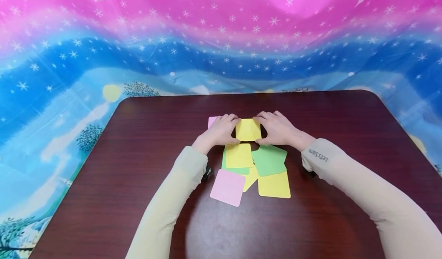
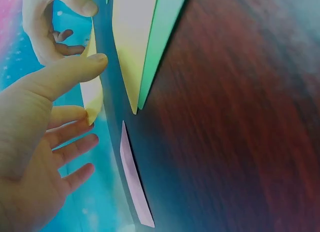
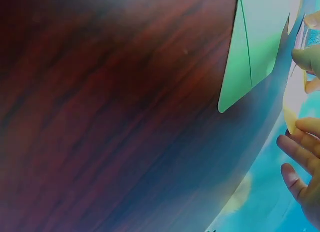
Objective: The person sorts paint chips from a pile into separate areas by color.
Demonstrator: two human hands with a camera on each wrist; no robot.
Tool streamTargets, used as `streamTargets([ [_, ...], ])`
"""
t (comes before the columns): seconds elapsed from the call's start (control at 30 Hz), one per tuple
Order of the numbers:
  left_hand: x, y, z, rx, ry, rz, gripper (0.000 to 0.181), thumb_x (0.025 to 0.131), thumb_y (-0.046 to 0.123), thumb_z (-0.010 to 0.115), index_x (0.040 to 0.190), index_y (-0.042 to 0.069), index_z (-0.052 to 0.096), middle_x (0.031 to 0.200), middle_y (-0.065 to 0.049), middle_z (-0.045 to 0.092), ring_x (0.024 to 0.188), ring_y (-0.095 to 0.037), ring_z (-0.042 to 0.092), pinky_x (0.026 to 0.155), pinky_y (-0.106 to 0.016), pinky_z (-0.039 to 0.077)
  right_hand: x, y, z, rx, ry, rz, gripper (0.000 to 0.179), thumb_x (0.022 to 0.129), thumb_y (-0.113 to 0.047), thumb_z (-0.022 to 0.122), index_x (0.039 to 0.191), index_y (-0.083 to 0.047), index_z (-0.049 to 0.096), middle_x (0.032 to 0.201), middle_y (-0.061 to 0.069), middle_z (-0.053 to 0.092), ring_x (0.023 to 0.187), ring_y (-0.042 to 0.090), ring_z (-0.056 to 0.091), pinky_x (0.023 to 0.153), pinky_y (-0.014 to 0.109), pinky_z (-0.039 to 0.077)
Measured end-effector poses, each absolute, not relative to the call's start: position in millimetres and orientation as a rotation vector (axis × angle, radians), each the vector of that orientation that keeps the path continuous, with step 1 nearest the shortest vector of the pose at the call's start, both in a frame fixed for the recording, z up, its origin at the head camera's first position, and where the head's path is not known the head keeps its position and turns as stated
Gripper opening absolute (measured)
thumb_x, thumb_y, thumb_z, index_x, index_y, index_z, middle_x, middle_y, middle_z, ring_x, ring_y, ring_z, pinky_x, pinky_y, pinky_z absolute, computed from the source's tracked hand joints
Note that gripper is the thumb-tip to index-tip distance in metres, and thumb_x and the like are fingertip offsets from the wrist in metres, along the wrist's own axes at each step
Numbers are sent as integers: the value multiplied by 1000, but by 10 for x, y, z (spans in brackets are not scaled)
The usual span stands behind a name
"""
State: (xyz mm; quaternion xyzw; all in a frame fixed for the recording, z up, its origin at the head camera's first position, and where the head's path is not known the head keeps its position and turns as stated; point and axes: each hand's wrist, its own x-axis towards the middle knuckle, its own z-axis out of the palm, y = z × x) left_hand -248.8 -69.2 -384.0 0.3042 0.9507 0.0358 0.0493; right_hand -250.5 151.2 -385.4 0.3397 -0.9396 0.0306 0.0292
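Note:
Between my two hands is a square yellow card (image 1: 248,130), held near the far side of the table in the head view. My left hand (image 1: 222,130) pinches its left side, thumb at the near corner and fingers at the far one. The right side is pinched the same way by my right hand (image 1: 277,129). Both wrist views show the card raised on edge, its yellow face (image 2: 91,95) between thumb and fingers. Just nearer than the hands lie another yellow card (image 1: 239,155) and a green card (image 1: 271,160). Part of a pink card (image 1: 211,121) shows behind my left hand.
More cards overlap in a loose pile on the dark wooden table (image 1: 155,136): a pink card (image 1: 228,187) in front, a yellow card (image 1: 275,185) at right and a green card (image 1: 236,170) underneath. A patterned cloth (image 1: 207,40) hangs behind the table's far edge.

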Motion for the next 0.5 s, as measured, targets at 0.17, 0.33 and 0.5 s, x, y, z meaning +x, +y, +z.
streamTargets([
  [0.17,-2542,-707,-3845,893,2892,134,75,76,46,66,137,9,40,134,-4,40,122,-22,38,101,-40,29,-2559,1486,-3859,1033,-2911,48,75,70,-54,67,126,-6,51,125,11,50,111,27,50,89,45,35],
  [0.33,-2601,-705,-3837,866,2889,142,73,76,46,66,136,10,41,135,-3,40,122,-22,37,101,-40,28,-2611,1464,-3853,1027,-2927,49,73,71,-53,67,126,-6,52,126,11,49,113,28,49,90,46,34],
  [0.5,-2636,-679,-3833,856,2875,143,71,77,46,65,135,11,43,135,-3,40,122,-22,37,102,-40,28,-2666,1467,-3870,1006,-2972,73,70,72,-50,68,125,-7,53,127,11,49,116,28,47,92,47,33],
])
